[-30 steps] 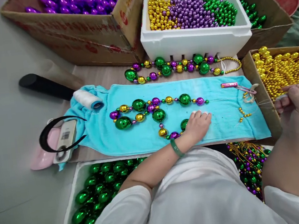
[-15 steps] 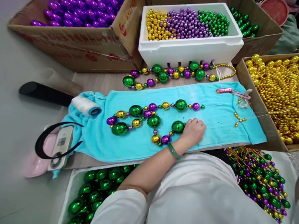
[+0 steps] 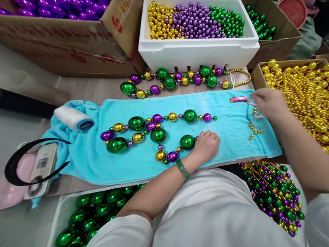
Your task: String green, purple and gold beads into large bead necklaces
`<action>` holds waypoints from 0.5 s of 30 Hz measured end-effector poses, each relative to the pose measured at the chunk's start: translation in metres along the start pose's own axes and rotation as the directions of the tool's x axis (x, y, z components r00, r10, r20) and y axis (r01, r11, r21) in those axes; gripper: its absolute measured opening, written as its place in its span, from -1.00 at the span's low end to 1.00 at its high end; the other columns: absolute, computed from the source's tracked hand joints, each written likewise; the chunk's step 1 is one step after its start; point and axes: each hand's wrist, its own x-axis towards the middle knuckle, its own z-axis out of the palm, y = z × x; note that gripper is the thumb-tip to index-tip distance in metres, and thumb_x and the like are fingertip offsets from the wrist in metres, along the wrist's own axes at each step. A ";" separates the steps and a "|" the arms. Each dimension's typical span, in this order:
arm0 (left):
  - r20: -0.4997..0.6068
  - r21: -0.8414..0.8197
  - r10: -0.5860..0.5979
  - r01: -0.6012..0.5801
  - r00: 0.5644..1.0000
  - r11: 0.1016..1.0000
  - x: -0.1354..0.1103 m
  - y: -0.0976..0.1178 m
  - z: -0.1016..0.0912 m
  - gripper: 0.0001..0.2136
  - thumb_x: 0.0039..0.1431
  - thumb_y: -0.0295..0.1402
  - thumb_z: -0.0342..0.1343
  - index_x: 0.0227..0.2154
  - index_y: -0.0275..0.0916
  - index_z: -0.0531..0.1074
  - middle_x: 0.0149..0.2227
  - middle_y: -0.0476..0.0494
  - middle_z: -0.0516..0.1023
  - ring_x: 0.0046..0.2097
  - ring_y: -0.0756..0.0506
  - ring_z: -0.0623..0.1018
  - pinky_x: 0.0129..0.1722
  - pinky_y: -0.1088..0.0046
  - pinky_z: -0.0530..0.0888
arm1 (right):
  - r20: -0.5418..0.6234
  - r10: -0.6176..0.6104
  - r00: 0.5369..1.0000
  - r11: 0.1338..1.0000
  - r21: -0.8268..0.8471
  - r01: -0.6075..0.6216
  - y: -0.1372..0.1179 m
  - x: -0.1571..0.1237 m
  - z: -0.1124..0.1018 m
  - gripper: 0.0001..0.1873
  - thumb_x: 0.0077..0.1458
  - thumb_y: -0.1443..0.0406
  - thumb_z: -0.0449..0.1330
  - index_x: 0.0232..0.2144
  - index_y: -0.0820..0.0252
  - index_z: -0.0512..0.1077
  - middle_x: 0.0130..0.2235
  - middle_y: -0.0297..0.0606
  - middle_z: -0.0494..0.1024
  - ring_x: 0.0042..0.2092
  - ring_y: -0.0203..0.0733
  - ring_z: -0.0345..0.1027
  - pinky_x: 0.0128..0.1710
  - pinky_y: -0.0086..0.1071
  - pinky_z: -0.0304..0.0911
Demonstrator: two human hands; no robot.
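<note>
A strand of large green, purple and gold beads [image 3: 153, 130] lies coiled on a turquoise towel [image 3: 232, 147]. My left hand [image 3: 207, 144] rests on the towel, fingers curled down at the strand's near end beside a green bead [image 3: 187, 141]. My right hand [image 3: 269, 103] hovers over the towel's right end, fingers closing on small scissors with a pink handle [image 3: 240, 99]. A few tiny gold beads [image 3: 254, 129] on thin thread lie just below it.
A finished bead strand [image 3: 177, 80] lies behind the towel. A white foam box [image 3: 198, 52] holds gold, purple and green beads. Cardboard boxes hold purple balls [image 3: 58, 4] and gold beads [image 3: 310, 99]. Green balls [image 3: 86, 223] fill a tray near my lap. A thread spool [image 3: 73, 117] sits left.
My right hand, earlier raised at the right pulling thread, left the view and now reaches down to the scissors on the towel. My left hand stayed by the strand's end.
</note>
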 end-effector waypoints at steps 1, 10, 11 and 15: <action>-0.004 0.006 0.004 -0.004 1.000 1.000 0.002 0.000 0.000 -0.82 0.20 -0.52 -0.07 -0.33 -0.31 0.46 -0.28 -0.27 0.46 -0.19 -0.16 0.40 -0.16 0.22 0.29 | 0.060 -0.028 0.998 0.999 -0.031 0.030 -0.005 0.004 0.014 -0.83 0.18 0.26 0.17 -0.24 0.24 0.49 -0.19 -0.17 0.53 -0.15 -0.15 0.41 -0.07 -0.18 0.32; -0.122 0.009 -0.074 0.075 0.990 0.997 0.017 0.002 -0.001 -0.81 0.23 -0.47 -0.08 -0.33 -0.29 0.46 -0.31 -0.21 0.44 -0.20 -0.16 0.40 -0.18 0.24 0.30 | 0.373 -0.254 0.893 0.950 -0.079 0.303 -0.039 -0.011 0.098 -0.75 0.11 0.36 0.07 -0.21 0.21 0.52 -0.13 -0.13 0.50 -0.02 -0.05 0.31 -0.06 -0.30 0.22; -0.135 0.009 -0.085 0.087 0.987 0.996 0.019 0.003 0.000 -0.81 0.23 -0.47 -0.07 -0.34 -0.28 0.46 -0.30 -0.21 0.44 -0.20 -0.16 0.40 -0.19 0.25 0.29 | 0.382 -0.249 0.890 0.950 -0.080 0.300 -0.037 -0.013 0.098 -0.75 0.10 0.37 0.07 -0.23 0.21 0.52 -0.14 -0.12 0.50 -0.03 -0.05 0.31 -0.07 -0.30 0.22; -0.216 0.035 -0.093 0.103 0.972 0.994 0.029 0.006 0.006 -0.81 0.25 -0.44 -0.05 -0.36 -0.26 0.47 -0.27 -0.20 0.44 -0.18 -0.15 0.38 -0.19 0.27 0.28 | 0.409 -0.220 0.886 0.961 -0.066 0.270 -0.029 -0.011 0.096 -0.74 0.03 0.41 0.10 -0.23 0.23 0.52 -0.14 -0.08 0.48 -0.06 -0.03 0.30 -0.08 -0.27 0.20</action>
